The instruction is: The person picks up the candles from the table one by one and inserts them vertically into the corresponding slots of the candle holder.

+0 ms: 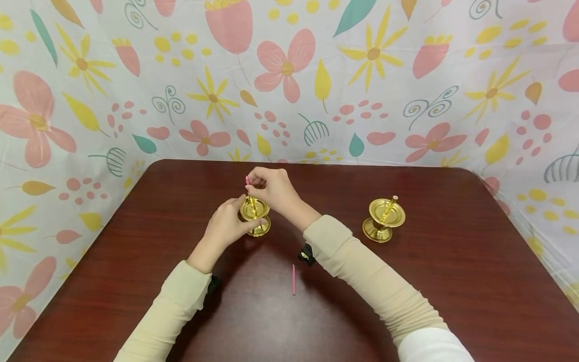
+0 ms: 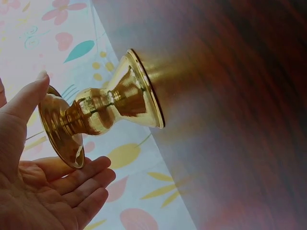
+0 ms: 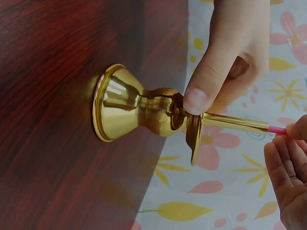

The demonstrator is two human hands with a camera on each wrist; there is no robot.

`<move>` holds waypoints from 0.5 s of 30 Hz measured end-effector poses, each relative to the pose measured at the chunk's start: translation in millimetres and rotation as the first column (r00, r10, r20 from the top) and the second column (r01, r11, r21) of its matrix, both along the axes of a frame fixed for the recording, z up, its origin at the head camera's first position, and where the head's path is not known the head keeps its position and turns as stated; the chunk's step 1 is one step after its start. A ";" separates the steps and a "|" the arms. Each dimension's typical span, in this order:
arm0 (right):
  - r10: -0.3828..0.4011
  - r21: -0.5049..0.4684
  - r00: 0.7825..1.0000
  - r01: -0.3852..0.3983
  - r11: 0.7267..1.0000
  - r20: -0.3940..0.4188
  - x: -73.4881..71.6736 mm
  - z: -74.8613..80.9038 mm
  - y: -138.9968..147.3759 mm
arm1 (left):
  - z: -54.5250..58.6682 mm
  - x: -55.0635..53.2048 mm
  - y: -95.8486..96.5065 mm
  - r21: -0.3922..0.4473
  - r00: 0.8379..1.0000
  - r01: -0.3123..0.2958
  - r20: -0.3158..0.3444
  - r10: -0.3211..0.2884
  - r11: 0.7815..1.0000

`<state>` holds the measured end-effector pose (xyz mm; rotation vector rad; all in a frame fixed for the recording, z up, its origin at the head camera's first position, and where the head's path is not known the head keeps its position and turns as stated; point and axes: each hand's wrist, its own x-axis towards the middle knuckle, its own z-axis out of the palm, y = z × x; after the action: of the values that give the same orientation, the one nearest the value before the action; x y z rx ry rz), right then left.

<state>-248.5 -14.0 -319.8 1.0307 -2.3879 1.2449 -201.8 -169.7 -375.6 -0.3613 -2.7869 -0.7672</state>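
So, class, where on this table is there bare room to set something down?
Bare tabletop lies right of the rightmost holder and left of the left sleeve. It's crowded around the leftmost holder, where left hand and right hand meet; a loose pink candle lies nearer.

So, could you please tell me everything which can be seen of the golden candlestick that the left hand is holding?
The candlestick is shiny, gold-coloured and looks like metal, perhaps brass. It has a flared round base, a rounded bulb, a shallow dish and a slender tube rising from it. It stands upright on the dark reddish table. The left hand holds it around the dish. A pink candle, pinched by the right hand, meets the tube's top; how far inside, I cannot tell.
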 end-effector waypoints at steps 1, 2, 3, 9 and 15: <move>-0.003 0.000 1.000 0.003 1.000 -0.004 -0.1 0.2 -0.3 | -0.1 -0.3 -0.2 0.002 1.000 0.004 -0.010 -0.004 1.000; -0.007 0.001 1.000 0.007 1.000 -0.005 -0.4 0.3 -0.5 | 0.0 -0.4 -0.4 0.003 1.000 0.006 -0.018 -0.006 1.000; -0.012 0.001 1.000 0.012 1.000 -0.003 -0.4 0.5 -0.7 | 0.1 -0.5 -0.5 0.004 1.000 0.012 -0.022 -0.012 1.000; -0.032 0.030 0.999 0.031 0.999 0.019 1.3 1.2 -2.1 | -0.6 -0.5 -1.8 0.005 1.000 0.018 -0.006 -0.018 1.000; -0.044 0.026 0.999 0.044 0.999 0.030 2.5 0.2 -2.7 | 0.3 -0.7 -1.3 0.002 1.000 0.006 0.017 -0.006 1.000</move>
<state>-246.0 -16.7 -319.6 0.9677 -2.4416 1.2266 -202.6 -171.0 -375.3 -0.3652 -2.8024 -0.7775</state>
